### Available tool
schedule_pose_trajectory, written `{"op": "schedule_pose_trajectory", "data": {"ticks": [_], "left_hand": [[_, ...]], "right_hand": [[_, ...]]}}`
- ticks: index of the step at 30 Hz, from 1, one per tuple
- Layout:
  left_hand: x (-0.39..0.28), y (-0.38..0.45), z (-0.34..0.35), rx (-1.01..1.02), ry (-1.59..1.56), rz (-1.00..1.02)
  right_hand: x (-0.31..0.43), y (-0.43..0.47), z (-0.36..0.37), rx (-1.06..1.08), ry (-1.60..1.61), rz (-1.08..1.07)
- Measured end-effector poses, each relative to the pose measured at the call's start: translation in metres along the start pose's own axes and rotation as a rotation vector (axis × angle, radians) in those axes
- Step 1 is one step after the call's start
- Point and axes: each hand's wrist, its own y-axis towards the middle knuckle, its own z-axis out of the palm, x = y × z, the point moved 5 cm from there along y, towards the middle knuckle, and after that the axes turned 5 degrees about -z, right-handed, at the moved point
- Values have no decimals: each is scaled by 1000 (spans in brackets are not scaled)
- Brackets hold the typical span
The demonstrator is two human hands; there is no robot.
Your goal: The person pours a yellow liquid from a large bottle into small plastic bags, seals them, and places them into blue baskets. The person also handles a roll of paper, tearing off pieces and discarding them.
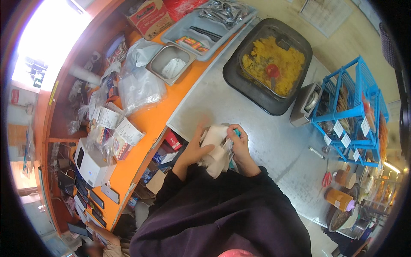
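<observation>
In front of my dark top, a bundle of cream paper (214, 149), perhaps napkins or paper wrap, is held between both hands above the near edge of the metal table. My left hand (191, 150) grips the bundle's left side, its thumb lying across the paper and its fingertips blurred. On the other side, my right hand (240, 148) pinches clear and teal plastic film (237, 132) against the paper. The underside of the bundle is hidden.
A black electric pan (231, 82) of yellow rice (257, 57) stands on the metal table (205, 86). To its right are a blue rack (340, 112) and red scissors (327, 178). The orange counter (146, 128) holds a steel container (179, 75), a white printer (106, 168) and phones. Another person (110, 241) is at lower left.
</observation>
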Motion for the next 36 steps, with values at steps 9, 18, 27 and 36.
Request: {"op": "schedule_pose_trajectory", "data": {"ticks": [9,18,27,36], "left_hand": [[2,-6,-9,47,-661,59],[18,-8,-11,-66,-679,82],[15,-6,-10,-345,-634,-52],[23,-6,-23,-183,-793,42]], "right_hand": [[4,-1,13,72,35,-39],[42,0,32,219,-423,-228],[37,-2,47,455,-216,-127],[29,1,35,432,-108,-19]]}}
